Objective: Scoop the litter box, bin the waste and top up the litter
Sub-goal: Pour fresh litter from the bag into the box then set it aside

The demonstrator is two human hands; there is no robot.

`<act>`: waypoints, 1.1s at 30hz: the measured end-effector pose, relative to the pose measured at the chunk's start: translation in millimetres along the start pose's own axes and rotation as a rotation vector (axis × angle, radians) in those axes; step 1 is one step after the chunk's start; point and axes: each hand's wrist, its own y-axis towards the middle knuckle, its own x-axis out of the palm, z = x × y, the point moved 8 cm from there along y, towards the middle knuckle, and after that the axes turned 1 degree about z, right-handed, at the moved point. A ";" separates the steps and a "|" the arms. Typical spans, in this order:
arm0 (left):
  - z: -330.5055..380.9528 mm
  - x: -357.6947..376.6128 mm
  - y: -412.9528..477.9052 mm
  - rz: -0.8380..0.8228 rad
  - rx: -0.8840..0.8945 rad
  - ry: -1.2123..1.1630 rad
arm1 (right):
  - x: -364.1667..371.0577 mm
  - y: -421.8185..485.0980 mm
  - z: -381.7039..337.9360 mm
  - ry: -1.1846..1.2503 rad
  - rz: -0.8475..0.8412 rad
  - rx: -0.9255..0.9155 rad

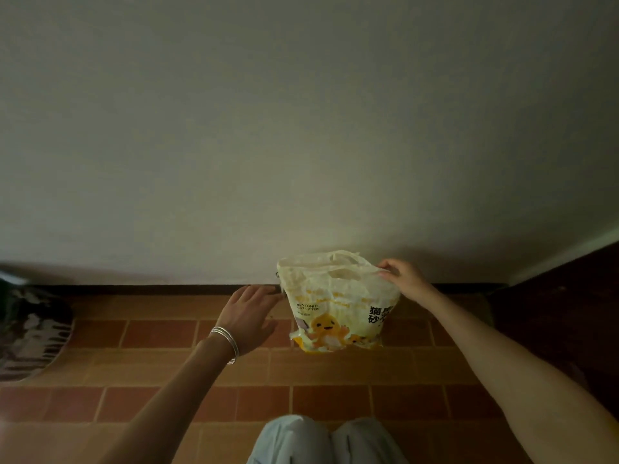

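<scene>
A: Litter bag (338,306): how will it handle?

B: Soft, crumpled plastic, probably heavy low down. Nearest are the knees (328,440) on the tiled floor (167,363). The left hand (246,316) reaches for its side, fingers straight, holding nothing. The right hand (403,274) pinches its top corner. The handle cut-out looks a safer hold.

A: Where is it, and how many?

B: One bag, upright against the wall (301,128). Two hands.

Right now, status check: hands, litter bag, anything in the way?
Right hand pinches litter bag top edge. Left hand open, beside bag. Bag upright on tiled floor, against wall. Nothing in the way.
</scene>
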 end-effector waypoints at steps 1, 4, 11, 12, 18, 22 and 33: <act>-1.7 14.2 2.6 -0.004 -0.012 -0.002 | 5.9 8.8 8.8 0.011 0.005 -0.012; -7.9 48.7 9.5 -0.019 -0.039 -0.018 | 19.8 31.7 24.2 0.063 0.030 -0.023; -12.6 79.2 19.4 -0.038 -0.043 0.013 | 46.3 64.8 45.0 -0.188 0.143 0.058; -11.2 76.3 19.6 -0.041 -0.042 0.019 | 45.2 62.5 40.0 -0.239 0.155 0.039; -3.1 24.0 19.4 -0.074 -0.066 0.009 | -2.2 26.3 -6.1 -0.369 0.224 -0.026; 13.7 -39.9 19.2 -0.071 -0.040 0.033 | -44.0 -10.8 -41.5 -0.362 0.207 -0.025; 61.7 -251.6 -5.6 0.047 -0.042 0.056 | -140.4 -151.6 -211.7 -0.460 0.180 -0.207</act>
